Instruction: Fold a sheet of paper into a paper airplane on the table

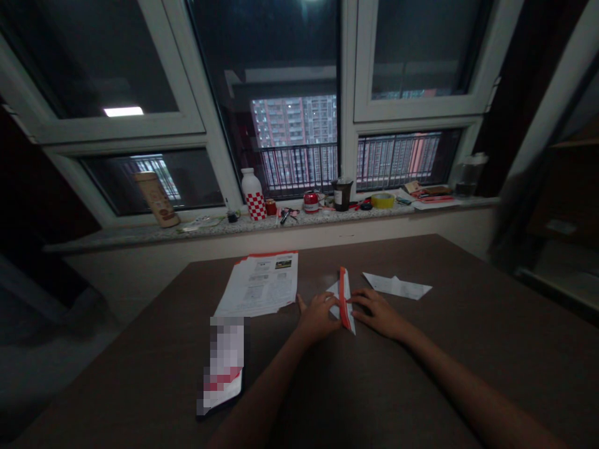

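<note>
Folded paper: a white sheet (344,305) with an orange-red band along its long crease, lying narrow and pointed on the tabletop, near the middle, between both hands.
Left grip: the left hand (317,318) lies flat, thumb spread away, fingers touching the folded paper's left side; no closed hold shows.
Right grip: the right hand (377,313) is extended, its fingertips (354,299) touching the paper's right side; no closed hold shows.
Tabletop: dark brown, smooth laminate (435,299), angled toward the window.
Loose paper: a white folded piece (397,286) lies right of the hands, well clear of them.
Printed stack: slightly ragged printed sheets (257,284) lie left of the left hand, just apart.
Near left: a flat item (226,365) with a dark edge, pixelated and unreadable.
Granite windowsill (224,227): it carries a white bottle with red checks (253,194), a tan cylinder (156,199), a dark cup (342,194), yellow tape (382,200) and a clear bottle (470,174).
</note>
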The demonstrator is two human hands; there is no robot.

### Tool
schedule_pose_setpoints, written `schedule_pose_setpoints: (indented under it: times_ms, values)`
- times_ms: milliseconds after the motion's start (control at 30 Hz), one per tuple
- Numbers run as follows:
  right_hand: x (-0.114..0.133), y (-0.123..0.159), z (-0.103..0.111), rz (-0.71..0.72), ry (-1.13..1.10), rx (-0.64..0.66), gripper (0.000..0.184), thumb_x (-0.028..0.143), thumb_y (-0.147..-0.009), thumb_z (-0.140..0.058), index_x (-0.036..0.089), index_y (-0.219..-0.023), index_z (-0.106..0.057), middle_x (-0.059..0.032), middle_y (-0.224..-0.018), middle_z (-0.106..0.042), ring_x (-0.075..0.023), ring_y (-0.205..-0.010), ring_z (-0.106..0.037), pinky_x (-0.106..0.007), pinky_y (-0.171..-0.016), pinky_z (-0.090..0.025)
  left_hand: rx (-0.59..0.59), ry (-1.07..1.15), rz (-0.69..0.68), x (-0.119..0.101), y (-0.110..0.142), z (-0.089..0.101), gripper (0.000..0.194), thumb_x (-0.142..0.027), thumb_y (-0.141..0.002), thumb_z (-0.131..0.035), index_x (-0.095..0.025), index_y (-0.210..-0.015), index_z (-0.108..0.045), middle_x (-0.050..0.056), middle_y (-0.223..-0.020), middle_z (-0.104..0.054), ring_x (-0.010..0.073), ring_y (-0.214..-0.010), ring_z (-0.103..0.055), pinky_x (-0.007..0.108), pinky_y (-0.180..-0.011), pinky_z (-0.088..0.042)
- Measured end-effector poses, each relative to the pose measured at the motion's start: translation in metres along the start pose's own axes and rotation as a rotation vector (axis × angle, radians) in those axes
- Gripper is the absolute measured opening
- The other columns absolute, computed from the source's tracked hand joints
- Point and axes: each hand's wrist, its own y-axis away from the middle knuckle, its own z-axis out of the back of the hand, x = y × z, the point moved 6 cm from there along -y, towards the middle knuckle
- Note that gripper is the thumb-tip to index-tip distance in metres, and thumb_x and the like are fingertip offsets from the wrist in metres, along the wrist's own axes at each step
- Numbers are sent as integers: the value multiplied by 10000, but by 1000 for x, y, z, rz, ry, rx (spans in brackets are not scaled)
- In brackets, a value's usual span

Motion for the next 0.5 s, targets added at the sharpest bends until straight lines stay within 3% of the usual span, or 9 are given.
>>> schedule_pose_setpoints:
  times_ms: [200,500]
  values:
    - [0,0,0,9,17,10,427,495,-859,-579,281,-1228,-598,-80,-1276,-528,-262,-1191,-485,-434,-1038,-387,-15,-19,15,-3,-1,-2,457,-549,-797,-625,-364,-1210,-558,18,-1408,-467,312,-1328,-370,715,-1080,8]
    - [1,1,0,19,-4,49,464,509,-834,-605,295,-1245,-582,-78,-1303,-502,-271,-1221,-459,-439,-1052,-376,31,-18,36,4,-1,-5,343,-521,-853,-567,-382,-1165,-599,4,-1460,-415,313,-1355,-334,739,-1058,-12]
